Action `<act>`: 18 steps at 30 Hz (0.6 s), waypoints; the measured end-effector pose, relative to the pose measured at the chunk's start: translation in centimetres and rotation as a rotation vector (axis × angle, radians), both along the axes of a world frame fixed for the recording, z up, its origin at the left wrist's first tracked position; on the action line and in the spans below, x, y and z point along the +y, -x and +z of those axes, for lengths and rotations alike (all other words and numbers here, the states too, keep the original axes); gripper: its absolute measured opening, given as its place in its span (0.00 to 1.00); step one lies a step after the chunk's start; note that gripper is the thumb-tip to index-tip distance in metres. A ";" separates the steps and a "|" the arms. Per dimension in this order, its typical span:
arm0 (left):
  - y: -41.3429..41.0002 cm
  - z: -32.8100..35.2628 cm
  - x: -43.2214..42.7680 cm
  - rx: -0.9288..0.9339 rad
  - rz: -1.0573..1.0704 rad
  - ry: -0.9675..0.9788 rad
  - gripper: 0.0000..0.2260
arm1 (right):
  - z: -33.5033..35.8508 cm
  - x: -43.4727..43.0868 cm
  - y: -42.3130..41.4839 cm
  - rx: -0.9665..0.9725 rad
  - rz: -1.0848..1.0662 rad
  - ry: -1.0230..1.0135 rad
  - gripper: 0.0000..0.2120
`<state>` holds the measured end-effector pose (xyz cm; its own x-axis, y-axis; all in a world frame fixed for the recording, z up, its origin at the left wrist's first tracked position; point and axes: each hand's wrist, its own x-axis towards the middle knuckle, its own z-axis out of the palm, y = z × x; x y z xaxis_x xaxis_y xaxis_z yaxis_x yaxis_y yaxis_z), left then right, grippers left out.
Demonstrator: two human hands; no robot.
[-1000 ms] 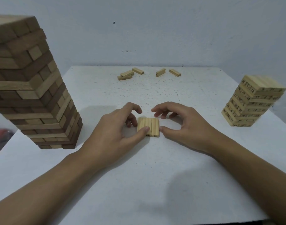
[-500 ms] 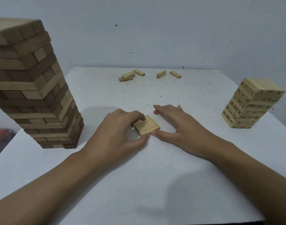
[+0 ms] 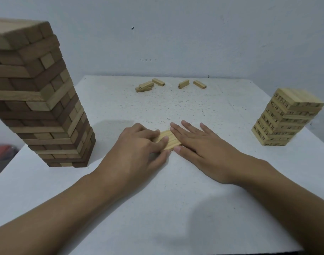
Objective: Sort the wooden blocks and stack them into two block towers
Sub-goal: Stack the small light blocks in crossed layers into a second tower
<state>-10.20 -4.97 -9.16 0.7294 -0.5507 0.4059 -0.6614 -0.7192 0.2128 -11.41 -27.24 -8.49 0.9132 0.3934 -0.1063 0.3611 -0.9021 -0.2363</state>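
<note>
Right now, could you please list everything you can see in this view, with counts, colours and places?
tall tower: one, mixed brown and tan blocks, table's left side
short tower: one, pale numbered blocks, table's right side
loose blocks: five, pale, far edge, one lying on another
row of blocks: one flat row, pale, centre, between the hands
table: one, white
wall: one, pale grey, behind the table
red object: one, blurred, lower left beyond the table
left hand: fingers curled over the row, thumb at its near edge
right hand: flat, straight fingers against the row's right side
</note>
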 end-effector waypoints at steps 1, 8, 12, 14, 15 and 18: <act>0.0 0.0 0.0 0.006 0.002 0.002 0.19 | 0.0 -0.1 -0.1 0.006 0.002 -0.012 0.30; -0.3 0.2 0.1 0.133 0.003 0.098 0.23 | 0.5 -0.3 -0.3 0.037 0.011 -0.060 0.29; -0.3 0.3 0.1 0.141 -0.011 0.115 0.23 | 0.6 -0.4 -0.3 0.037 0.013 -0.051 0.29; -0.4 0.3 0.1 0.141 -0.016 0.112 0.23 | 0.4 -0.3 -0.2 0.018 0.010 -0.048 0.29; -0.4 0.4 0.1 0.142 -0.019 0.114 0.23 | 0.3 -0.3 -0.3 0.006 0.006 -0.061 0.29; -0.5 0.4 0.2 0.153 -0.034 0.126 0.23 | 0.3 -0.3 -0.5 -0.025 -0.023 -0.181 0.29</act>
